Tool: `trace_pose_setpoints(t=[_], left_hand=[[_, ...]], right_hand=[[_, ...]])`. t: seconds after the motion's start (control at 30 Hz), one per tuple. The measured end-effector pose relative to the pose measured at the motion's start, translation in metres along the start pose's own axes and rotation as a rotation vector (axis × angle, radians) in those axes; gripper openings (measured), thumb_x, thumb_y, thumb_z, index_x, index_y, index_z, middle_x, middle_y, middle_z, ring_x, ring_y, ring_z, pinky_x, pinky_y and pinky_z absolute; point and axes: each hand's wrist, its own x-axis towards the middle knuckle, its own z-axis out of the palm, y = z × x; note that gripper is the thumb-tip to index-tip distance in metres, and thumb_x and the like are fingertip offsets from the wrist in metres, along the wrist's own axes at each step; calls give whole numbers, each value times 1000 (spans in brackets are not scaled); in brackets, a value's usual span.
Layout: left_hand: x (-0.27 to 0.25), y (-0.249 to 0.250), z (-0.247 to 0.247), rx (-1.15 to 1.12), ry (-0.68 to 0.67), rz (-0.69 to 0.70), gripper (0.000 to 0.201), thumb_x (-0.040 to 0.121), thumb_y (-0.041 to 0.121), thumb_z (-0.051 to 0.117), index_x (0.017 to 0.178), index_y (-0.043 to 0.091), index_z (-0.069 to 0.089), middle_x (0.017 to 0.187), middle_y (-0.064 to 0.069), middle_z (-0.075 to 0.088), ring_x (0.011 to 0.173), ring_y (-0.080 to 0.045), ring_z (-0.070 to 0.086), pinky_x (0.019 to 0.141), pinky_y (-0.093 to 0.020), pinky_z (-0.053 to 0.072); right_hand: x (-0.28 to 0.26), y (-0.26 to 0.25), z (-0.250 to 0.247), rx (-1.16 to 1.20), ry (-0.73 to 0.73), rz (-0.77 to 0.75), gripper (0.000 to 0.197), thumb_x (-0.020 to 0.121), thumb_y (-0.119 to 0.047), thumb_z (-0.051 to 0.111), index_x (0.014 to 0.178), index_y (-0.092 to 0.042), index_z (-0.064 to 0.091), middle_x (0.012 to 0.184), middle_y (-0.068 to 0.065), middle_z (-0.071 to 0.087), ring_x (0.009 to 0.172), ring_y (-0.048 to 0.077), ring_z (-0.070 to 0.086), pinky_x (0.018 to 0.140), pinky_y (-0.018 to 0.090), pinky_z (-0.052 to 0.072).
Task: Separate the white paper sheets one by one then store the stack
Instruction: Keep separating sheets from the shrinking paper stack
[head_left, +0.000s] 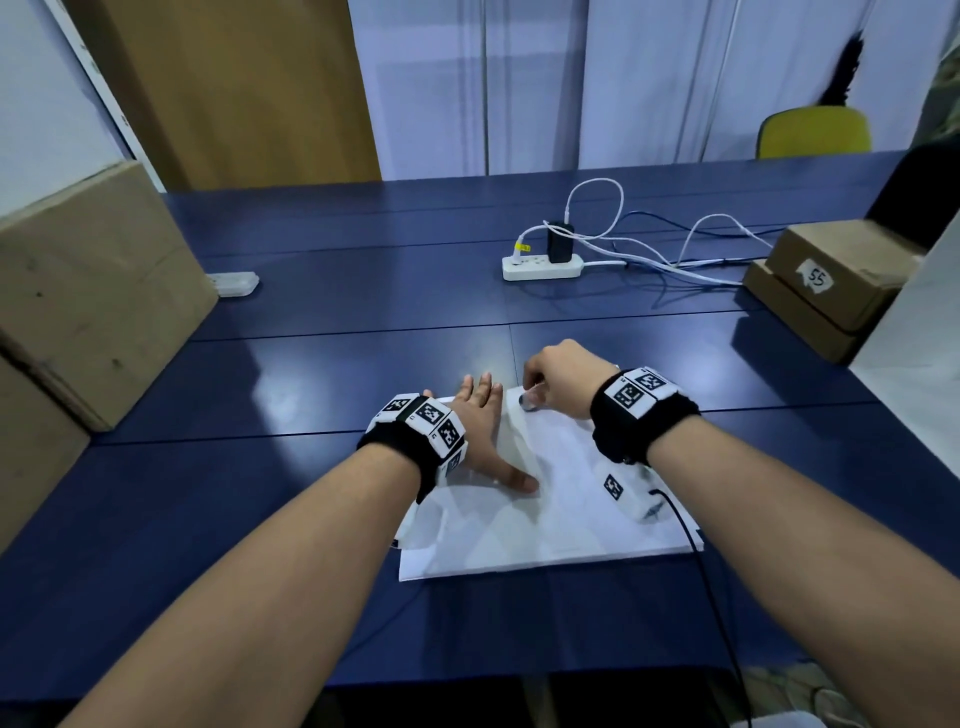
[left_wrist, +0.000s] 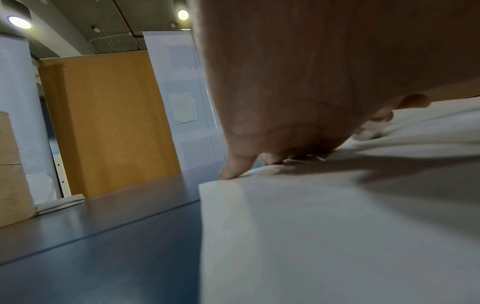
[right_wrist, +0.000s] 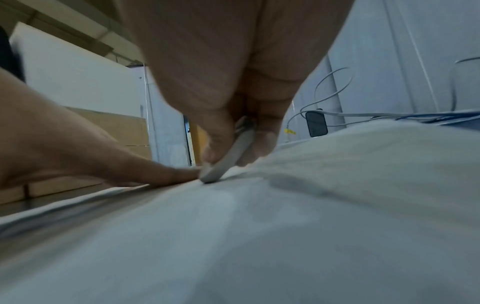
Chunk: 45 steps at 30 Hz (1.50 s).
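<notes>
Head cam: paper stack (head_left: 545, 519) lay on the blue table (head_left: 311, 389); left hand (head_left: 480, 421) was spread flat on it. The right hand (head_left: 558, 376) hid its fingertips.

Left wrist: palm blocked most.

Right wrist: blurry, fingers (right_wrist: 221, 131) pinched a sheet's far edge.

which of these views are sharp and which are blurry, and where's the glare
Head view: sharp, with pale glare patches on the blue table beyond the paper stack. Left wrist view: background fairly crisp, ceiling lights flare, the left hand and near paper soft. Right wrist view: blurriest, the paper smeared, the right hand dim and close.
</notes>
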Motion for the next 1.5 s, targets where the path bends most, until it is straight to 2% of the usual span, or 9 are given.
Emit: trace_pose_setpoints(t=[0.17,0.37,0.53,0.7,0.87,1.07,1.27,1.4,1.5], left_hand=[[3,-3,2,-1,4,9,158,42,98,56,154,16,-20,162,0,-25,150,-21,-20,113,-68,1],[6,-4,4,10,2,12,157,43,98,55,153,17,-21,161,1,-26,149,-21,-20,113,-69,1],[5,-3,3,3,-3,16,157,43,97,56,153,15,-21,162,0,-25,150,-21,-20,113,-70,2],[2,-3,2,-24,-7,14,158,41,98,56,154,17,-20,161,2,-27,149,-19,-22,113,-68,-3],[3,-3,2,-31,-4,13,158,42,97,57,154,16,-20,162,0,-25,149,-20,-21,113,-69,-2],[-3,-1,2,-25,28,21,155,46,96,58,155,15,-18,162,0,-23,150,-21,-19,113,-68,-2],[0,-1,2,-36,1,9,155,46,94,61,154,16,-19,162,1,-25,149,-20,-21,114,-69,-2],[1,-2,1,-36,-9,3,157,44,96,60,154,18,-20,162,2,-26,149,-19,-22,113,-68,-4],[3,-2,2,-26,-15,3,158,42,97,58,154,17,-20,162,2,-26,149,-19,-21,112,-68,-3]], right_hand=[[-7,-1,2,29,-127,-46,11,77,-16,79,88,-15,76,80,1,73,79,15,66,54,13,42],[9,-2,1,6,4,36,15,83,-26,72,93,-15,72,92,7,72,89,25,66,75,32,55],[-4,5,1,25,-195,-57,12,76,-22,81,86,-20,76,74,-9,70,58,-7,58,48,4,36],[10,13,-3,10,11,0,15,85,-26,73,97,-16,74,99,4,74,98,20,66,79,26,50],[-4,5,-1,5,-233,-85,8,78,-20,79,83,-23,75,69,-11,68,63,-6,59,55,13,40],[17,7,-2,-26,-2,-22,13,84,-25,72,93,-16,73,93,5,73,94,22,65,79,32,53],[4,6,2,-63,-206,-113,8,80,-19,77,87,-21,75,78,-8,71,80,8,64,53,5,35],[19,13,0,-45,16,-47,13,87,-23,70,96,-15,74,94,5,73,96,22,65,77,25,49],[12,13,-3,-12,-81,-78,7,80,-17,75,86,-19,75,76,-7,71,78,8,67,73,25,51]])
